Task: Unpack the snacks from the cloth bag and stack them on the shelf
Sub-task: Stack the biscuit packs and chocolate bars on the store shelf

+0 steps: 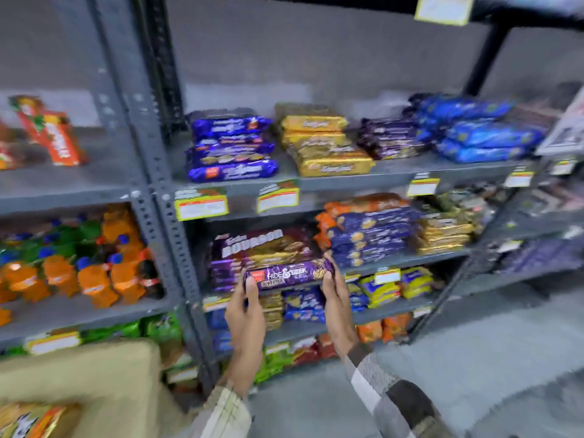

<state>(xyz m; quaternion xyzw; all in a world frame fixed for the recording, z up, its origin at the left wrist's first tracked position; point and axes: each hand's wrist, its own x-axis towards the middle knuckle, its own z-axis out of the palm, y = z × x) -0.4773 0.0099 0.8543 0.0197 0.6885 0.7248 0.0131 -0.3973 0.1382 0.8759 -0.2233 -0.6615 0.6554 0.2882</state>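
The snack in play is a long, slim purple packet point(289, 275) with "HIDE & SEEK" in pale letters along its face, a small red brand patch at its left end and a picture of golden biscuits near its right end. It is held level, lengthwise from left to right, in front of the middle tier of the grey metal shelf point(395, 177). It sits just before a stack of like purple packets point(222, 273) and below a larger brown and purple "BOURBON" packet point(252, 245) that lies on top of that stack. Whether the packet already touches the stack cannot be told. Both hands grasp it, one at each end. The left hand point(245, 314) is raised with its back toward the camera, the thumb lying up over the left end of the wrapper and the fingers curled behind. The right hand point(336, 298) mirrors it, thumb along the right end and fingertips wrapped over the top edge. Both wrists rise steeply from below, the left from a pale striped sleeve point(221, 412), the right from a dark and white checked sleeve point(388, 396). At the lower left sits the beige cloth bag point(94, 374), with an orange and gold pack point(31, 418) showing at its near corner.
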